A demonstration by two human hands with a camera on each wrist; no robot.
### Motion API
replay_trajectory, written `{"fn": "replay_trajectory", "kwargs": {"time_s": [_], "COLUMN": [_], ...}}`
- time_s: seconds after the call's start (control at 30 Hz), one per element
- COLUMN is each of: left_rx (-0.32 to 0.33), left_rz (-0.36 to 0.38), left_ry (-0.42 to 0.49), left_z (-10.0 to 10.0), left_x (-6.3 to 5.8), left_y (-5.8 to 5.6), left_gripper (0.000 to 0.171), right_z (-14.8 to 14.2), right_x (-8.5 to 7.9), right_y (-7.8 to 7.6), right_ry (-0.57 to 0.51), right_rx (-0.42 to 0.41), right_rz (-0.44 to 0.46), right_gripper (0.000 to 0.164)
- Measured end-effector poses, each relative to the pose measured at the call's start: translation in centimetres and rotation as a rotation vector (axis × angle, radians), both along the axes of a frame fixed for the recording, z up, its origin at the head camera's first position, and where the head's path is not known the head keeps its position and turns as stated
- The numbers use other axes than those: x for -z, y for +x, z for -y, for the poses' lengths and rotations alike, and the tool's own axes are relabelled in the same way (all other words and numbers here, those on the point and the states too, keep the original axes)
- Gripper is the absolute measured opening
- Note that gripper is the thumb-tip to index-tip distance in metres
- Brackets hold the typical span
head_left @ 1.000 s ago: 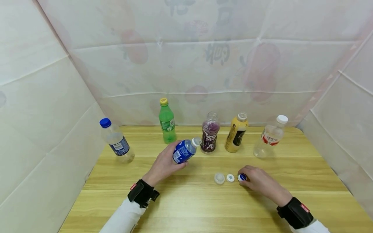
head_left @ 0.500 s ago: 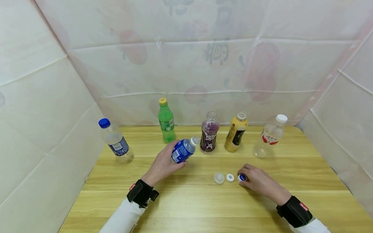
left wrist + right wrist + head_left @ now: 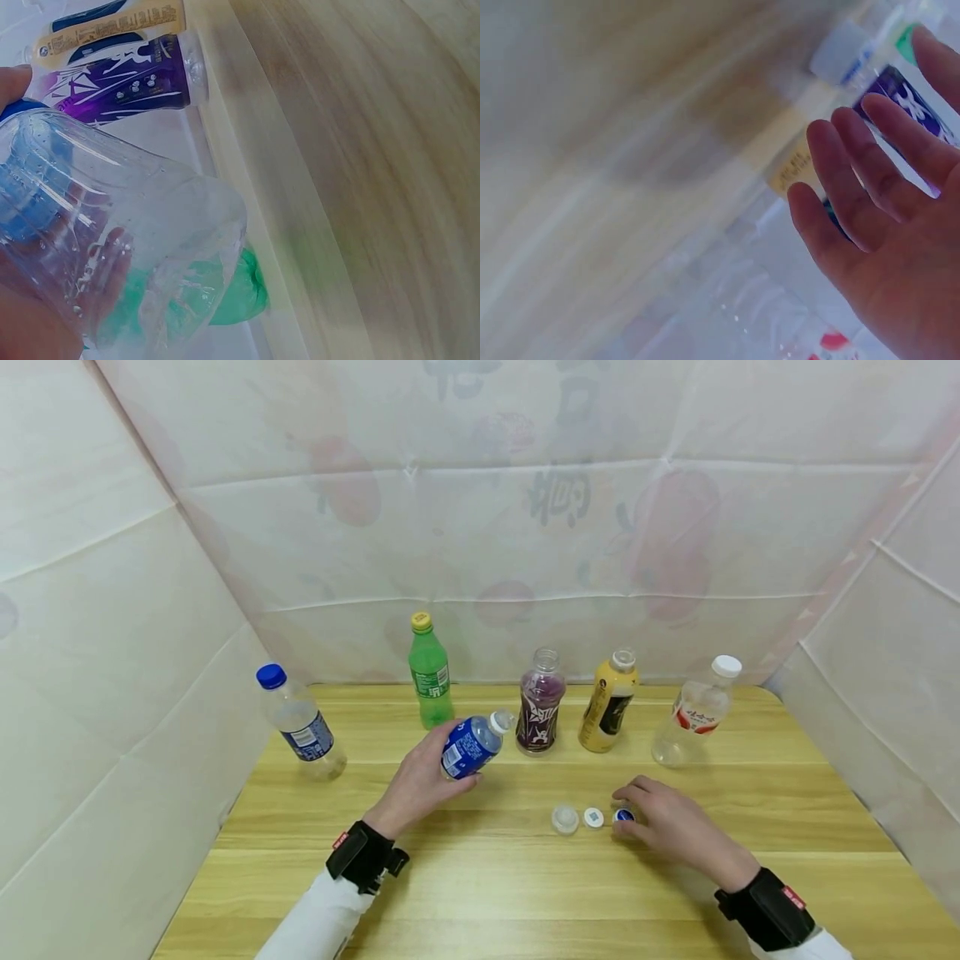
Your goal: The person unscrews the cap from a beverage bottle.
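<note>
A person's left hand (image 3: pixel 423 781) holds a clear plastic bottle with a blue wrap label (image 3: pixel 468 749) tilted over a wood-grained bench (image 3: pixel 480 893), fingers curled round its body, while the right hand (image 3: pixel 678 827), fingers spread, hovers about a small round blue-and-white plastic cap (image 3: pixel 623 816) lying on the bench; whether a fingertip touches it is unclear. The bottle, beaded with droplets and seemingly near empty, should prove light and apt to dent, its labelled middle the surest hold; damp plastic could slip. The cap looks stiff, light and hard to break, best pinched by its ribless-or-ribbed rim, too small to tell which. Near it lie a flat white cap (image 3: pixel 593 817) and a round translucent cap (image 3: pixel 565 819). Behind stand a smooth green bottle (image 3: pixel 431 681), a waisted purple-labelled bottle (image 3: pixel 541 706) and a glossy yellow bottle (image 3: pixel 609 706), before a creased pale backdrop (image 3: pixel 480 543)
</note>
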State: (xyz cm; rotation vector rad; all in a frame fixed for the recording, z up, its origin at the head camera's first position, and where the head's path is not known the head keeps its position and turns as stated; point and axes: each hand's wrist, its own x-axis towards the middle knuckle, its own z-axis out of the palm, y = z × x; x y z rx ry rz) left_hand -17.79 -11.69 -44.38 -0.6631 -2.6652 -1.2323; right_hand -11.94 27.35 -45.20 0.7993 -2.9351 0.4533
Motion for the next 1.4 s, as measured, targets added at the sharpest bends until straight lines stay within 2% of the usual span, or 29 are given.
{"fn": "replay_trajectory", "kwargs": {"time_s": [0.27, 0.43, 0.7, 0.9, 1.17, 1.4], "left_rx": [-0.020, -0.050, -0.062, -0.130, -0.151, -0.187], "left_rz": [0.052, 0.090, 0.081, 0.071, 0.131, 0.164], "left_ry": [0.064, 0.114, 0.214, 0.270, 0.397, 0.381], "left_z": [-0.3, -0.8, -1.7, -2.7, -4.1, -4.8], "left_x": [0.0, 0.1, 0.4, 0.2, 0.4, 0.8], "left_y": [-0.2, -0.6, -2.0, -3.2, -5.1, -6.0], "left_gripper": [0.093, 0.094, 0.092, 0.093, 0.095, 0.092], "right_z": [0.2, 0.5, 0.9, 1.1, 1.5, 1.8], "right_x": [-2.3, -3.2, -3.2, -3.1, -3.0, -2.8], "right_y": [0.4, 0.7, 0.6, 0.4, 0.2, -0.1], "right_ry": [-0.101, -0.107, -0.112, -0.119, -0.123, -0.125], "right_rx": [0.094, 0.083, 0.064, 0.048, 0.026, 0.016], "right_rz": [-0.060, -0.096, -0.115, -0.116, -0.133, -0.138], "right_gripper": [0.032, 0.030, 0.028, 0.028, 0.028, 0.027]}}
